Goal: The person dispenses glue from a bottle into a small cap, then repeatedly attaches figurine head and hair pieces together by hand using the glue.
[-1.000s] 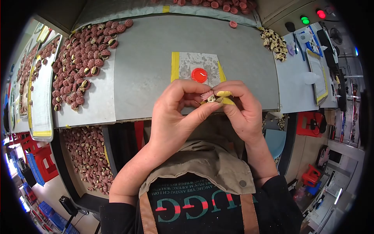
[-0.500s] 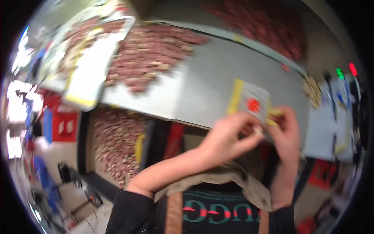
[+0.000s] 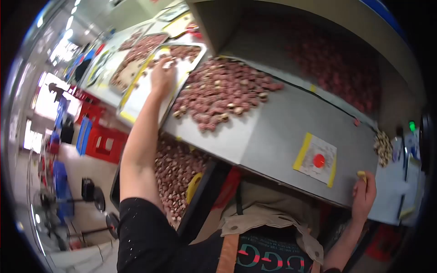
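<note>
My left hand [image 3: 163, 76] reaches far out over a white, yellow-taped tray [image 3: 139, 98] with small reddish-brown pieces at its far end. Its fingers are bent together, with something whitish at the tips that is too blurred to name. My right hand [image 3: 364, 195] is closed at the front right edge of the grey worktop [image 3: 277, 127], around a small object with a yellow end [image 3: 361, 174]. Left of it lies a pale card [image 3: 315, 152] with a red round spot, taped down with yellow strips.
A heap of reddish-brown pieces [image 3: 223, 88] lies on the worktop, with more in a shadowed bay [image 3: 337, 68] behind. Below is a bin of such pieces [image 3: 175, 175]. A pale brown pile [image 3: 383, 148] sits at right. Red crates [image 3: 107, 143] stand on the floor at left.
My hands have parted from above the card. The left has swung far left to the tray; the right has shifted right to the worktop's edge. The view has turned left.
</note>
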The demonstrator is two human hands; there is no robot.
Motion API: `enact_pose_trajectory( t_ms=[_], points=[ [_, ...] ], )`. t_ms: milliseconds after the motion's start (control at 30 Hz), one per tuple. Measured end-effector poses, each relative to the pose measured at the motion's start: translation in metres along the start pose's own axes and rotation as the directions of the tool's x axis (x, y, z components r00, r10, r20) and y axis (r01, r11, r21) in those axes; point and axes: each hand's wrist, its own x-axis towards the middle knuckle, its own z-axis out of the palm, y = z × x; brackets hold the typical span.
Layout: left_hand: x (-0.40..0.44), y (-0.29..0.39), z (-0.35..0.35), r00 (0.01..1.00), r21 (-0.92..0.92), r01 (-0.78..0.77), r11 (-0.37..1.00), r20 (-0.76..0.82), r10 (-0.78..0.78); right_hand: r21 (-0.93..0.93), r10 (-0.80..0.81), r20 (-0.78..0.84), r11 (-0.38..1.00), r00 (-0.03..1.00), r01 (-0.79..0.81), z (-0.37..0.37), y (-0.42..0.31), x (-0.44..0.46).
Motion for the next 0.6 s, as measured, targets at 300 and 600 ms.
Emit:
enact_pose_trajectory(
  t_ms=[300, 600],
  points=[
    [-0.038, 0.197, 0.078, 0.818, -0.324, -0.456, 0.829, 0.214, 0.534, 0.005, -0.054, -0.141, 0.998, 0.988, 0.055, -0.011, -0.016, 0.033],
    [-0.115, 0.322, 0.175, 0.581, -0.433, -0.595, 0.677, 0.350, 0.735, -0.600, -0.350, -0.023, 0.754, 0.937, 0.267, -0.042, -0.028, 0.084]
  ],
)
